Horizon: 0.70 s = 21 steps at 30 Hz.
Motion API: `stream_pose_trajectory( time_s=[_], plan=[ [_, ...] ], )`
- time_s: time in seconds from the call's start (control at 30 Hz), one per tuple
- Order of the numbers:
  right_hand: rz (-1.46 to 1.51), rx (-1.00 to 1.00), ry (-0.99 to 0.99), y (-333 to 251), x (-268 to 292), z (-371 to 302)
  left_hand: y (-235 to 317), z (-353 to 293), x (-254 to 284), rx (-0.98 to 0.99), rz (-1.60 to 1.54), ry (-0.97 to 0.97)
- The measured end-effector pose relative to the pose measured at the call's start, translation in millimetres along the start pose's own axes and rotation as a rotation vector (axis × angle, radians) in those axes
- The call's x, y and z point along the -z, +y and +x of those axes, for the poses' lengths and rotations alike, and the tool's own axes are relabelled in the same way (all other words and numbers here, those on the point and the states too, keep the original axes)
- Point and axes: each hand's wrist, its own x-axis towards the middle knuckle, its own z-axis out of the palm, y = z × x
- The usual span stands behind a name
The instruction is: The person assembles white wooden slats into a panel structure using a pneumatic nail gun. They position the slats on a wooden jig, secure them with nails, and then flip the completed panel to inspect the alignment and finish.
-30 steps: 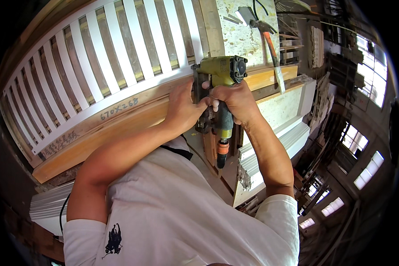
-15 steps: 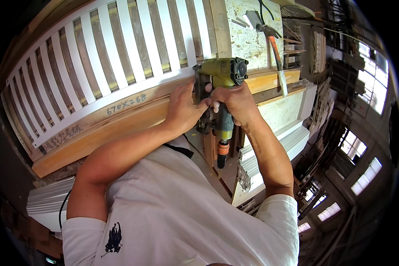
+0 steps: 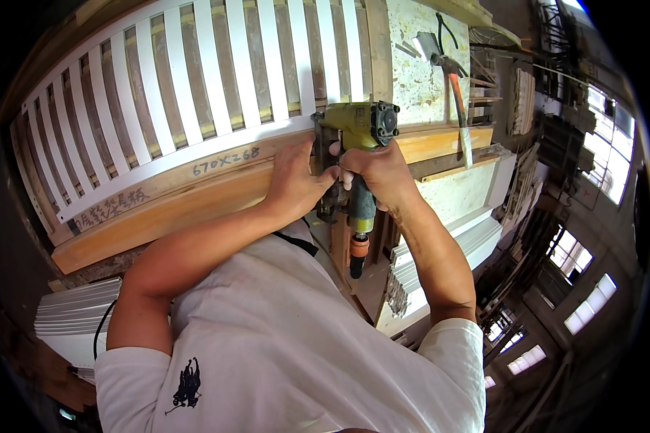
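My right hand (image 3: 386, 177) is wrapped round the grip of a green and black pneumatic nail gun (image 3: 354, 126). The gun's nose meets the long white rail of a slatted white panel (image 3: 195, 65), close to the foot of a slat near the right end. Beside the gun's dark magazine is my left hand (image 3: 292, 177), thumb spread from its fingers. Its fingertips reach the wooden edge next to the rail; the gun partly hides their contact. An orange hose coupling (image 3: 359, 247) hangs from the grip's lower end.
The panel lies in a wooden frame with a thick front board (image 3: 159, 220). A hammer (image 3: 455, 94) with an orange handle lies at the right. White strips are stacked at lower left (image 3: 79, 317) and right (image 3: 477, 242). Windows (image 3: 607, 137) stand beyond.
The nail gun and both hands have moved left along the rail by about one slat. The panel and bench appear shifted right in the view. My right hand keeps its grip.
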Motion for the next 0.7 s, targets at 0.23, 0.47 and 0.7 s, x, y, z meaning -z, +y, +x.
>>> stream_pose_trajectory(
  time_s=[0.23, 0.47, 0.7],
  plan=[
    [0.037, -0.010, -0.007, 1, -10, 0, 7, -3, 18, -0.021, 0.005, -0.029],
    [-0.027, -0.023, -0.057, 4, -33, 0, 0, -12, 45, 0.079, 0.054, -0.103],
    [-0.060, -0.014, -0.059, 2, -41, -1, -12, -17, 41, -0.002, 0.098, 0.009]
  ],
)
